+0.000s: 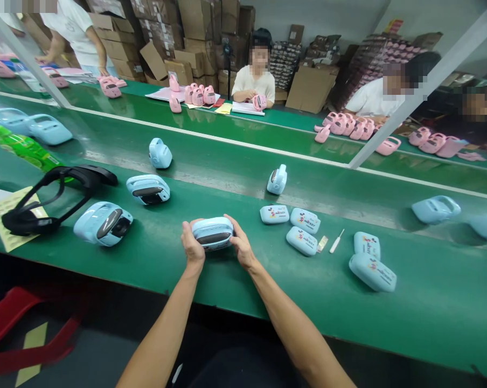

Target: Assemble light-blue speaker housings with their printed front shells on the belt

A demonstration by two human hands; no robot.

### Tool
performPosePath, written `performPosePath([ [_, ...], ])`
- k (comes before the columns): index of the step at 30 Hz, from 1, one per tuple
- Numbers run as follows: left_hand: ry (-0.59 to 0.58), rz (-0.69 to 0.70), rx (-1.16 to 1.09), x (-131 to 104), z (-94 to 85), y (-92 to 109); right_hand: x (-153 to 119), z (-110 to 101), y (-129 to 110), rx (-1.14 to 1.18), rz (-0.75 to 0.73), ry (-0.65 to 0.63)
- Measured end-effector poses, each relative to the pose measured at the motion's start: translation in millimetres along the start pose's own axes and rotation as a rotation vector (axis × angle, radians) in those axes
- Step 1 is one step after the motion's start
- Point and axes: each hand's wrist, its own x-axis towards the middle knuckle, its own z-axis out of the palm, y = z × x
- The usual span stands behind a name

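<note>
Between both palms is a light blue plastic device (pixel 213 233) with a dark oval panel facing me, just above the green table (pixel 235 280). My left hand (pixel 193 245) grips its left end, and my right hand (pixel 242 243) closes round its right end. To the right lie blue printed covers (pixel 305 220), a small clear-and-yellow piece (pixel 322 243) and a white thin-tipped tool (pixel 336 241). Two similar blue devices rest to the left, one nearer (pixel 103 223) and one farther back (pixel 148 189).
Black straps (pixel 57 199) and a green bottle (pixel 25 148) lie at the left. Two stacked covers (pixel 373 272) are farther right. Blue units (pixel 276 179) stand beyond. People work with pink units across the white divider (pixel 211 136). A red stool (pixel 21 318) is below left.
</note>
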Motion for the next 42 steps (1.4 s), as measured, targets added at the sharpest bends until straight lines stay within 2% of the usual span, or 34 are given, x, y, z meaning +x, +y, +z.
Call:
performPosePath([
  [7, -0.086, 0.048, 0.062, -9.4, -3.8, -2.6, -0.8, -9.9, 19.3, -0.020, 0.062, 0.022],
  [13, -0.084, 0.092, 0.122, -11.4, -2.9, -2.0, -5.0, -7.7, 19.6, -0.052, 0.076, 0.037],
  [18, -0.066, 0.080, 0.144, -10.8, -2.2, -2.2, 3.8, -12.0, 10.7, -0.060, 0.049, 0.006],
  [22, -0.066, 0.095, 0.150, -10.4, -3.0, -2.5, 18.1, -5.7, 1.9, -0.152, -0.051, 0.126],
  [25, -0.076, 0.110, 0.162, -11.2, -4.6, -1.6, 25.7, 6.6, 1.4, -0.248, -0.043, 0.175],
  [29, -0.100, 0.099, 0.151, -14.0, -5.0, 0.9, 27.6, 17.1, 5.0, -0.258, -0.048, 0.236],
  [36, -0.031, 0.100, 0.207, -16.5, 0.8, 3.2, 23.4, 20.8, 6.0, -0.297, -0.091, 0.344],
  [42, 0.000, 0.091, 0.178, -15.4, 4.1, 0.4, 22.6, 22.2, 9.7, -0.260, -0.063, 0.378],
])
